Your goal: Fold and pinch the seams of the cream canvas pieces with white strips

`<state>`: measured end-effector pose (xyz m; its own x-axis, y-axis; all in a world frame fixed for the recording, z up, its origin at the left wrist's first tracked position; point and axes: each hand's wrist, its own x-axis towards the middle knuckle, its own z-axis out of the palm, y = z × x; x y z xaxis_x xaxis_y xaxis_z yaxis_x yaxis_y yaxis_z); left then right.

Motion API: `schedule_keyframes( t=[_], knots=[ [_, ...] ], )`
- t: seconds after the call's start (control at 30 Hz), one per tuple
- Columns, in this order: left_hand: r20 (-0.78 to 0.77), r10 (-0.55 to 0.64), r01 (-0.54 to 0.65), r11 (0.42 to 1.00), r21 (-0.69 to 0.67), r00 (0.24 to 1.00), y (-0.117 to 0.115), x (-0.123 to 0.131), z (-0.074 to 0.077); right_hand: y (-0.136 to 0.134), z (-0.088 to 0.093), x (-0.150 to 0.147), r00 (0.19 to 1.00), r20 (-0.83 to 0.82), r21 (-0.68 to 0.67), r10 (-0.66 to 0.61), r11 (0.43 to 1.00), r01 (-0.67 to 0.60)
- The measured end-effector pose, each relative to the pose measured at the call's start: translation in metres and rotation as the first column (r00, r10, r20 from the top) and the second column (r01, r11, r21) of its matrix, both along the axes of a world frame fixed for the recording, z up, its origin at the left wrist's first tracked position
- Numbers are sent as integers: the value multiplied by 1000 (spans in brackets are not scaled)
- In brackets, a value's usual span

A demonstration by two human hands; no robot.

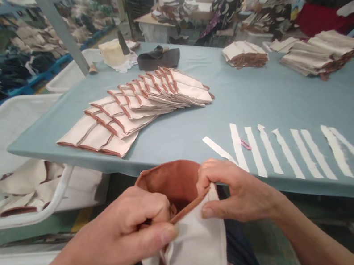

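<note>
In front of my body I hold a sewn fabric piece (pixel 195 242), cream on one face and rust-brown inside, with its edge pulled apart into an opening. My left hand (pixel 129 231) is closed on the near rim, thumb on the cream side and fingers curled into the brown side. On the right end of the same rim, my right hand (pixel 237 188) pinches the edge near a corner between thumb and fingers. Past it on the table, a fanned row of similar cream pieces (pixel 153 95) with brown edges lies flat.
White strips (pixel 271 148) lie along the near right of the blue-green table (pixel 217 112), with a small pink item (pixel 245 144) among them. Stacked pieces (pixel 245 53) sit farther back. A white bin (pixel 60 188) with fabric stands left. A person (pixel 226 2) is in the background.
</note>
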<state>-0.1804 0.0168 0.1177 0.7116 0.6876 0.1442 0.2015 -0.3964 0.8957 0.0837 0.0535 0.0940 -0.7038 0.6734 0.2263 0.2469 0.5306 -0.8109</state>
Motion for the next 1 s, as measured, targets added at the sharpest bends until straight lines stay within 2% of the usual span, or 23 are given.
schedule_keyframes(
  t=[0.13,0.3,0.37,0.47,0.53,0.6,0.7,0.77,0.87,1.0],
  knots=[
    [202,79,-38,979,-199,976,-7,4,3,2,1,-4,999,-52,-217,-9,976,-3],
    [335,203,-119,960,-253,920,-9,-1,-11,0,6,-2,993,-89,-381,-74,924,35],
    [305,183,-126,972,-198,934,-5,-8,-15,-2,9,2,990,-98,-372,-102,926,58],
    [142,154,-148,988,-52,978,3,-13,-12,-5,16,3,991,-99,-308,-90,950,56],
    [51,150,-152,987,48,987,8,-8,-7,-6,21,-2,996,-75,-221,-46,975,28],
    [29,96,-99,989,110,995,13,1,-3,-6,25,-7,998,-58,-95,14,995,-19],
    [98,-10,3,998,70,995,21,19,-3,-5,28,-12,997,-43,66,69,996,-66],
    [117,-21,20,1000,6,993,25,28,-5,-5,27,-11,999,-11,116,49,992,-47],
    [61,10,-9,1000,-12,998,26,39,-8,-6,21,-5,999,44,113,-2,994,-3],
    [-30,54,-51,996,78,998,20,48,-12,-7,7,2,995,73,-12,-67,998,68]
  ],
)
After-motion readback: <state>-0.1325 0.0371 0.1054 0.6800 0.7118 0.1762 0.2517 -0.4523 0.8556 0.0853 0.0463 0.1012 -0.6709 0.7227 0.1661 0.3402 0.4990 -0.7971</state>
